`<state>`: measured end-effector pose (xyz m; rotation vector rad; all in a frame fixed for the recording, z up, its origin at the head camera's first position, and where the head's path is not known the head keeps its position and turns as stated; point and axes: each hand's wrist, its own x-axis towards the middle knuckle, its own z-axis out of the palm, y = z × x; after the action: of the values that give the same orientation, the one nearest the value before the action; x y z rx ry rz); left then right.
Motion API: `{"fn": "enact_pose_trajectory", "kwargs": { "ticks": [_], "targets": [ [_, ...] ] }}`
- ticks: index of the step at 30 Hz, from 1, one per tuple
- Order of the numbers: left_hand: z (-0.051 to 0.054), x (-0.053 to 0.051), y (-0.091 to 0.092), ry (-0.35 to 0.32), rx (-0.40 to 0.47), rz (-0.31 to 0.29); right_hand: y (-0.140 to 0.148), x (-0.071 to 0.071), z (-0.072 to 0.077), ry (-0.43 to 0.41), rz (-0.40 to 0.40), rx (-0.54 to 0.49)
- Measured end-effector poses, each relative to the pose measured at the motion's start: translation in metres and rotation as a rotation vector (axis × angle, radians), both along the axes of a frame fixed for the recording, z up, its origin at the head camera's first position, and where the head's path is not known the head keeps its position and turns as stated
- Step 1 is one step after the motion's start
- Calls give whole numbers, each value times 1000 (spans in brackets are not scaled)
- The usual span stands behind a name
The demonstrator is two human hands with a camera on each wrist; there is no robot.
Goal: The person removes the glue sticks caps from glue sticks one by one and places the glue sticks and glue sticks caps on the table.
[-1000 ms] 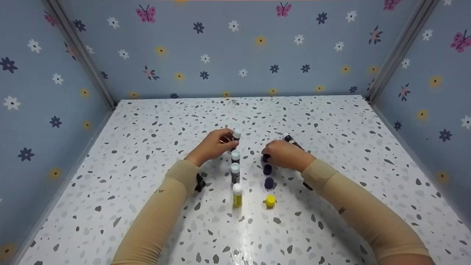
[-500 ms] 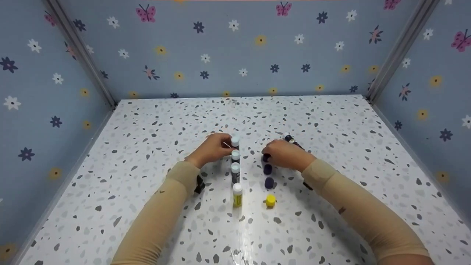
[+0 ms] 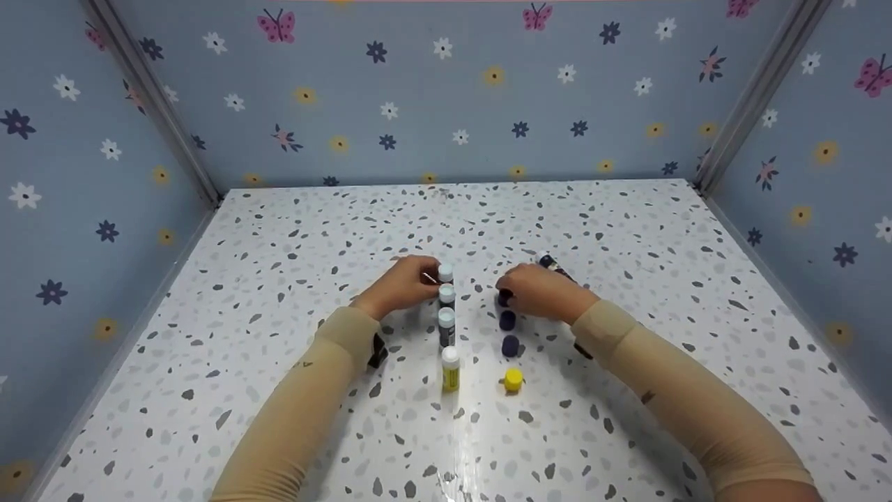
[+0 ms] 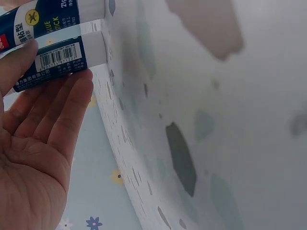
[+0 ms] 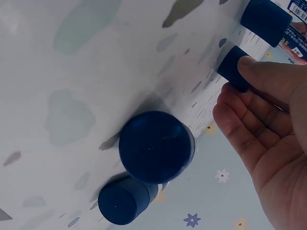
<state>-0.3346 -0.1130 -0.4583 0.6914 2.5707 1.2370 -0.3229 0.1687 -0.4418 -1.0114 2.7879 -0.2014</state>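
Observation:
My left hand (image 3: 401,286) holds the farthest upright glue stick (image 3: 445,272) of a column between thumb and fingers. In the left wrist view that dark blue glue stick (image 4: 60,60) stands beside another (image 4: 41,21). Nearer in the column are two more white-topped dark sticks (image 3: 447,328) and a yellow-labelled one (image 3: 451,369). My right hand (image 3: 543,291) pinches a dark blue cap (image 5: 233,68) standing on the table, at the far end of a row of caps. Dark caps (image 3: 507,321) and a yellow cap (image 3: 513,380) stand nearer.
Beyond my right hand lies a dark stick (image 3: 554,266). In the right wrist view, two blue-capped sticks (image 5: 156,147) (image 5: 123,200) lie on the speckled table (image 3: 334,432). Patterned blue walls (image 3: 446,90) rise at the back and sides.
My left hand has brought the farthest glue stick nearer and down, into line close behind the others. My right hand has stayed at the far cap.

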Motion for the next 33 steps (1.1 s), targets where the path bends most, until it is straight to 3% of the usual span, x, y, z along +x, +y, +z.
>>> {"fn": "enact_pose_trajectory", "kwargs": {
  "ticks": [8, 13, 19, 24, 33],
  "targets": [
    [2, 1, -3, -59, 8, -28, 0, 1, 2, -10, -8, 22],
    [11, 1, -11, -77, -10, -37, 6, 0, 18, -9, -21, 29],
    [32, 3, -25, -34, -57, 5, 21, -4, 43, 82, -71, -16],
    [43, 2, -32, 14, -105, 45, 30, -3, 48, 121, -165, -29],
    [34, 12, -37, 139, -234, 67, 40, 6, 30, 134, -293, -9]
  ]
}}
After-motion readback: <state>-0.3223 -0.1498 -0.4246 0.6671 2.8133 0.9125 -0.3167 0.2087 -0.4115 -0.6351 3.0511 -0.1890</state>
